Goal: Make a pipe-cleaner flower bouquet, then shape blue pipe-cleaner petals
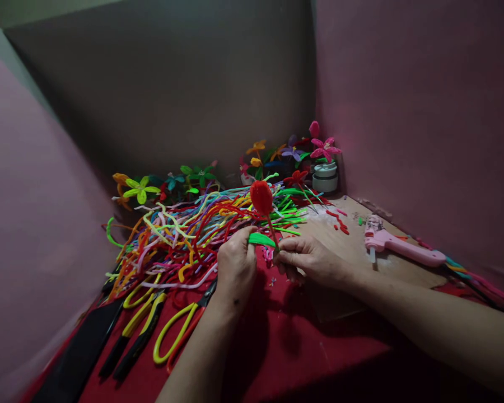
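Note:
A red pipe-cleaner flower (261, 197) with a rounded bloom stands upright on a thin stem above the table. My right hand (304, 258) is closed, pinching the lower stem between thumb and fingers. From that stem a green pipe-cleaner leaf (261, 240) reaches out to the left. My left hand (239, 260) is closed on the leaf's outer end, its thumb and fingers pressed together there. The lower end of the stem is hidden by my right fingers.
Behind my hands lies a heap of colourful pipe cleaners (185, 224). Yellow-and-black pliers (139, 330) and scissors (174, 333) are at front left. A pink glue gun (407, 246) rests on a board (353, 221) at right. Finished flowers (325, 148) stand along the back.

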Motion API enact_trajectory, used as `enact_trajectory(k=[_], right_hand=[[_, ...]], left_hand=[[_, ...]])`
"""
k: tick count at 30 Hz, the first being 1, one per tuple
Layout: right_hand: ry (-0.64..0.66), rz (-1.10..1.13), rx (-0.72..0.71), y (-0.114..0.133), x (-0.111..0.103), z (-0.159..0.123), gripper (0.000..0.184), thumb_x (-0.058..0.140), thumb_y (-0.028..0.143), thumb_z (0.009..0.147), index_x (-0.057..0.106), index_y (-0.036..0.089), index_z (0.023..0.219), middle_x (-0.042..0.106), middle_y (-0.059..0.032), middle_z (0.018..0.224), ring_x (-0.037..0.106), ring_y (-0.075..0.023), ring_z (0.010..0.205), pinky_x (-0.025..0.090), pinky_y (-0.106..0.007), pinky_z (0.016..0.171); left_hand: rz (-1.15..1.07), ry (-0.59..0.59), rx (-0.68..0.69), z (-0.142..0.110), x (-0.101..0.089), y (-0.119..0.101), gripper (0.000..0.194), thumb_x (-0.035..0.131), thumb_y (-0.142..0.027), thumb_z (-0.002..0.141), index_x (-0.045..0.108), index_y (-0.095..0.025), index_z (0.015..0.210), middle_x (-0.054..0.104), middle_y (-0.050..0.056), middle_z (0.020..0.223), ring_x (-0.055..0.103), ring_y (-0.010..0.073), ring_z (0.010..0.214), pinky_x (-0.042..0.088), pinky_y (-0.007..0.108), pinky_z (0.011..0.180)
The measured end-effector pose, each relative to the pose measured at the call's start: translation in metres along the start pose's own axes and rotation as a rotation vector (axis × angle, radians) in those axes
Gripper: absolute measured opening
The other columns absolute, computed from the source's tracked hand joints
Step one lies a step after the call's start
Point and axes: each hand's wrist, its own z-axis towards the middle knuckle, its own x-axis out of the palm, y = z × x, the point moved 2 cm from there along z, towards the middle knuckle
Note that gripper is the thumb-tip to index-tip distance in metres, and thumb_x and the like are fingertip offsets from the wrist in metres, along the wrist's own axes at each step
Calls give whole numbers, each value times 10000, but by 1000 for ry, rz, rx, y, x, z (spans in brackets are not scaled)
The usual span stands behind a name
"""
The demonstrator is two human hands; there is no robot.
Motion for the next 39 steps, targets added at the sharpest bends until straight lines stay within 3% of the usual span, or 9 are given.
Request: enact_trajectory(k=[4, 8, 12, 16, 22, 27, 32, 36, 39], right_hand=[[-2, 6, 4, -2, -2, 0, 263, 517, 363, 784, 535, 135, 653, 501, 33, 529, 429, -36, 381, 312, -154, 343], [-21, 33, 16, -1, -3, 1, 292, 521, 398, 783, 542, 129, 669, 522, 29, 559, 436, -34, 378, 304, -155, 334], [-62, 96, 13, -1, -5, 3, 281, 531, 397, 778, 538, 129, 694, 538, 28, 555, 431, -34, 360, 291, -160, 328], [-196, 215, 40, -5, -11, 7, 245, 555, 374, 765, 538, 130, 754, 564, 23, 574, 443, -36, 366, 307, -158, 343], [-255, 165, 3, 1, -14, 9, 246, 520, 349, 792, 580, 113, 826, 514, 44, 473, 411, -42, 344, 264, -149, 331], [-284, 144, -21, 2, -13, 9, 248, 519, 350, 795, 593, 116, 832, 503, 47, 475, 382, -35, 338, 232, -154, 333], [-337, 113, -54, 0, -14, 10, 207, 502, 302, 798, 593, 117, 777, 519, 36, 520, 382, -33, 365, 251, -166, 364], [-354, 9, -71, 1, -14, 10, 198, 484, 267, 807, 575, 120, 712, 515, 32, 518, 369, -33, 373, 263, -170, 383], [-340, -18, -97, 1, -14, 10, 227, 488, 283, 807, 545, 131, 648, 498, 38, 493, 368, -37, 374, 272, -173, 388]], left_hand=[[77, -39, -12, 4, -4, 11, 340, 496, -56, 677, 679, -243, 894, 679, 66, 969, 577, 253, 952, 361, 333, 900], [75, -123, -164, 9, -13, 23, 297, 520, -65, 653, 683, -254, 815, 681, 63, 771, 596, 259, 843, 398, 308, 793], [-169, -131, -285, 13, -16, 28, 194, 538, -79, 628, 666, -222, 660, 643, 35, 593, 609, 200, 665, 435, 243, 619], [-522, -66, -450, 16, -15, 31, 143, 553, -243, 691, 637, -127, 696, 628, 45, 534, 582, 158, 461, 400, 216, 419], [-641, -127, -411, 13, -11, 25, 187, 649, -229, 630, 590, -112, 763, 613, -5, 550, 563, 102, 421, 400, 171, 404], [-819, -18, -480, 11, -5, 20, 211, 666, -292, 652, 550, -117, 665, 574, -8, 502, 485, 62, 367, 336, 149, 364], [-1088, 127, -623, 11, -11, 14, 409, 568, -520, 720, 488, -150, 563, 424, -42, 366, 366, 59, 306, 313, 180, 352], [-1061, 331, -505, 7, -12, 3, 506, 527, -502, 761, 422, -154, 409, 319, -36, 298, 307, 55, 282, 264, 189, 341], [-1049, 370, -470, 4, -9, 0, 435, 570, -393, 759, 448, -142, 425, 266, -62, 294, 245, 33, 272, 214, 175, 340]])
